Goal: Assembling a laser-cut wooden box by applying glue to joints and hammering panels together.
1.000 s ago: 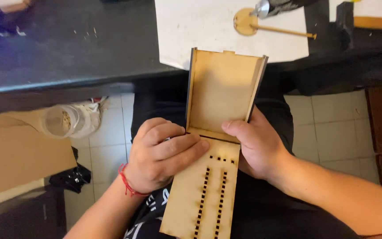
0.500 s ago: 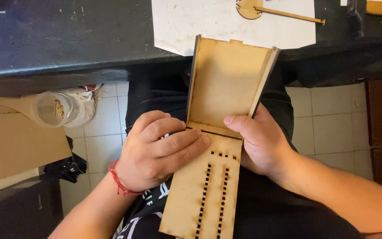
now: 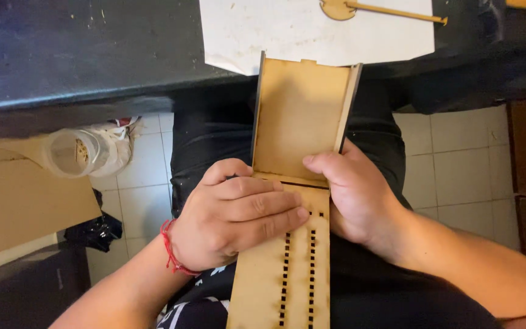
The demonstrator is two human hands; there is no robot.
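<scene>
A light wooden box piece (image 3: pixel 299 116) with two thin side walls rests over my lap, joined at a seam to a flat wooden panel (image 3: pixel 284 280) with two rows of small square holes. My left hand (image 3: pixel 235 216), a red string at its wrist, lies across the slotted panel just below the seam, fingers pressing flat. My right hand (image 3: pixel 351 195) grips the right edge where the two pieces meet, thumb resting along the seam.
A dark tabletop (image 3: pixel 92 49) lies ahead with a white sheet (image 3: pixel 312 30) carrying a round wooden disc on a stick (image 3: pixel 372 9). On the tiled floor at left are a clear plastic jar (image 3: pixel 77 152), a cardboard sheet (image 3: pixel 19 201) and a black bag (image 3: pixel 95 228).
The view has shifted, so the wooden assembly and both hands sit lower in the frame. The grip of both hands on the wood looks unchanged.
</scene>
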